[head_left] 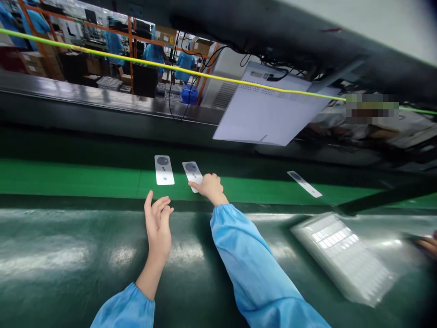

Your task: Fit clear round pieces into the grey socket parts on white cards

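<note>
My left hand (159, 232) is raised over the front ledge, palm partly turned up and fingers apart, with nothing in it. Just beyond its fingertips a white rounded rectangular panel (164, 175) with a dark grey circle lies on the green conveyor belt (68, 175). My right hand (210, 187) is closed at the lower right edge of a second such panel (191, 170), thumb across its lower end; the other fingers are curled and partly hidden. A third white panel (303, 184) lies farther right on the belt, slanted.
A clear plastic tray (341, 255) with rows of small white pieces lies on the ledge (85, 259) at right. Another person's hand (428, 243) shows at the right edge. A white box-like panel (269, 109) and a yellow cord (205, 75) hang above the belt.
</note>
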Motion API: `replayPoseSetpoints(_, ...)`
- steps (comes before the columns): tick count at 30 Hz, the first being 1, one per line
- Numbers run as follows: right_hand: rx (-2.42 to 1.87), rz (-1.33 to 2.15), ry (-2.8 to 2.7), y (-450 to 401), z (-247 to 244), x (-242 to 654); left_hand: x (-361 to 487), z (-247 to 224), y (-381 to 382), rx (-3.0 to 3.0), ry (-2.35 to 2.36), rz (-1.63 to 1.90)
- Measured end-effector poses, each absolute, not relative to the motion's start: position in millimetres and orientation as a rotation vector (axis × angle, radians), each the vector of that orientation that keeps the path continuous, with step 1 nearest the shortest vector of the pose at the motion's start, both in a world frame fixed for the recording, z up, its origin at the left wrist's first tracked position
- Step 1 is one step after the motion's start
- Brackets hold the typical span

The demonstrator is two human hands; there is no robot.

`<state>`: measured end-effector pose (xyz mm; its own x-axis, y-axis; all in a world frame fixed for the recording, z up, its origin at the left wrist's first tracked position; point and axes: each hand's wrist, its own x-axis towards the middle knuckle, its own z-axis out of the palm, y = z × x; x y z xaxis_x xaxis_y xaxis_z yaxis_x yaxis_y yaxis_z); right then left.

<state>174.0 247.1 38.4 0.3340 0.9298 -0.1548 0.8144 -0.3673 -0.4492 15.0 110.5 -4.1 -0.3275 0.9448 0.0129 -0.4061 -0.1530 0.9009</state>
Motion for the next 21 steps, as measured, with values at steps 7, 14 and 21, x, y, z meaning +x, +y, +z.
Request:
replayPoseSetpoints(7,-1.891,0.99,-1.743,179,53,174,13,-4,115,0.594,0.96,1.55)
replayPoseSetpoints(14,-1.604,1.072,-1.873,47,36,182,15,5,107,0.607,0.805,1.193)
replayPoseSetpoints(21,-1.338,0.296,-1.989,64,38,188,21,8,102,0.732,0.911,1.089)
